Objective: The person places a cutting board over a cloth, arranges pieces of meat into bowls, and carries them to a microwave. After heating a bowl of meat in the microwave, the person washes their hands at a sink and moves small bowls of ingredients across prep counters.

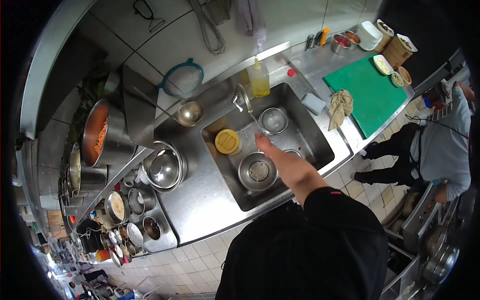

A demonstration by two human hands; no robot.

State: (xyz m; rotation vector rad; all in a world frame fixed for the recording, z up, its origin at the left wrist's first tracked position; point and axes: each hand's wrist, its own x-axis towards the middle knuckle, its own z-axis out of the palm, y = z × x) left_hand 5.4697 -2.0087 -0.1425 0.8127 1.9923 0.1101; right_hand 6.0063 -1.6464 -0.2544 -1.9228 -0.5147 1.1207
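Observation:
My right hand [263, 142] reaches into the metal sink [315, 142], below the faucet [244, 97], where a thin stream of water runs down. Its fingers are too small and blurred to make out. Beside it sits a metal bowl [273, 120], and nearer to me a larger round metal pan [258, 171] lies on the sink floor. A yellow-lidded container [227, 142] stands to the left in the sink. Part of another bowl shows behind my forearm. My left hand is out of view.
Behind the sink stands a bottle of yellow liquid [259, 82]. On the right are a sponge [313, 104], a cloth [341, 107] and a green board [370, 95]. Stacked bowls [165, 167] sit at the left. A person [440, 135] stands at far right.

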